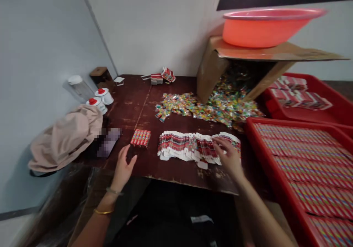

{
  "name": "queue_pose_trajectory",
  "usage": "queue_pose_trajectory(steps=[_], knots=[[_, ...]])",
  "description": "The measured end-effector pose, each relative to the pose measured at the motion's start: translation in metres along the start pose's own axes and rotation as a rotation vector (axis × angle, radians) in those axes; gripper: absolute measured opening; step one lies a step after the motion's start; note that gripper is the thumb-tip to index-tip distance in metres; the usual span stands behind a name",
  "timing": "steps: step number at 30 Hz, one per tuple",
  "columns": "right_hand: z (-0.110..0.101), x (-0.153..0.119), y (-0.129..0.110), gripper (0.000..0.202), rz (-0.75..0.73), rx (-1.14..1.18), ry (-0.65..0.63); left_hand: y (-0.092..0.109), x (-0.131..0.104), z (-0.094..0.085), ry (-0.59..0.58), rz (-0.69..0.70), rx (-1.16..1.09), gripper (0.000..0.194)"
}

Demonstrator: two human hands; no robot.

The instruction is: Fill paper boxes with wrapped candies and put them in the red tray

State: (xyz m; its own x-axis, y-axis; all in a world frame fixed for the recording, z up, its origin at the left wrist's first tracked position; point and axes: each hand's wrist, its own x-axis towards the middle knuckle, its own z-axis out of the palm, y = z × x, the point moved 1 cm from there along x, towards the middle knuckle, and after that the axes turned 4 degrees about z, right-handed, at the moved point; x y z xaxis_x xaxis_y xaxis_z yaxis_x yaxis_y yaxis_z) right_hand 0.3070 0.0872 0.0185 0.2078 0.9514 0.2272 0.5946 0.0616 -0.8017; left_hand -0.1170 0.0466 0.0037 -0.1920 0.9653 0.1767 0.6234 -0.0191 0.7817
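My left hand (124, 168) is over the table's front edge with thumb and fingers apart and nothing between them. Just above it sits a small block of red boxes (140, 138) standing side by side. A long row of flattened red and white cartons (178, 144) lies fanned out across the middle of the table. Over the right part of that row is my right hand (227, 156), its fingertips at the cartons; whether it grips one is too small to tell. Behind the row, small wrapped candies (215, 109) are spread in a loose pile.
A cardboard box (209, 68) spills candies and bears a pink basin (264, 30). Red trays (255, 144) of boxes stand at the right. At the left are a beige cloth bag (66, 140), lidded mugs (106, 96) and a blurred purple item (110, 142). Cartons (156, 78) lie by the wall.
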Motion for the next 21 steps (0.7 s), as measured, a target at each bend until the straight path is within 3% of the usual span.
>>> queue_pose_trajectory(steps=[1, 3, 5, 7, 9, 11, 14, 16, 21], knots=[[-0.025, 0.003, 0.026, 0.038, 0.049, -0.053, 0.056, 0.006, -0.002, 0.000, -0.007, 0.014, 0.004, 0.053], [-0.059, 0.007, 0.072, 0.045, 0.141, -0.313, 0.024, 0.024, -0.004, 0.006, -0.042, 0.038, -0.027, 0.049], [-0.075, 0.005, 0.104, 0.050, 0.103, -0.490, -0.100, 0.049, -0.005, 0.020, -0.134, 0.055, -0.105, 0.044], [-0.079, -0.004, 0.118, 0.044, -0.005, -0.566, -0.177, 0.076, -0.009, 0.040, -0.279, 0.055, -0.220, 0.040], [-0.079, -0.017, 0.116, 0.034, -0.091, -0.594, -0.154, 0.102, -0.018, 0.064, -0.472, 0.030, -0.365, 0.038], [-0.079, -0.034, 0.105, 0.031, -0.118, -0.620, -0.033, 0.122, -0.031, 0.087, -0.689, -0.015, -0.510, 0.038], [-0.078, -0.060, 0.086, 0.030, -0.097, -0.683, 0.219, 0.136, -0.053, 0.114, -0.924, -0.087, -0.632, 0.037], [-0.075, -0.075, 0.076, 0.029, -0.076, -0.727, 0.302, 0.137, -0.065, 0.125, -1.008, -0.119, -0.645, 0.038], [-0.072, -0.088, 0.070, 0.031, -0.116, -0.700, 0.104, 0.130, -0.077, 0.128, -1.073, -0.171, -0.622, 0.039]])
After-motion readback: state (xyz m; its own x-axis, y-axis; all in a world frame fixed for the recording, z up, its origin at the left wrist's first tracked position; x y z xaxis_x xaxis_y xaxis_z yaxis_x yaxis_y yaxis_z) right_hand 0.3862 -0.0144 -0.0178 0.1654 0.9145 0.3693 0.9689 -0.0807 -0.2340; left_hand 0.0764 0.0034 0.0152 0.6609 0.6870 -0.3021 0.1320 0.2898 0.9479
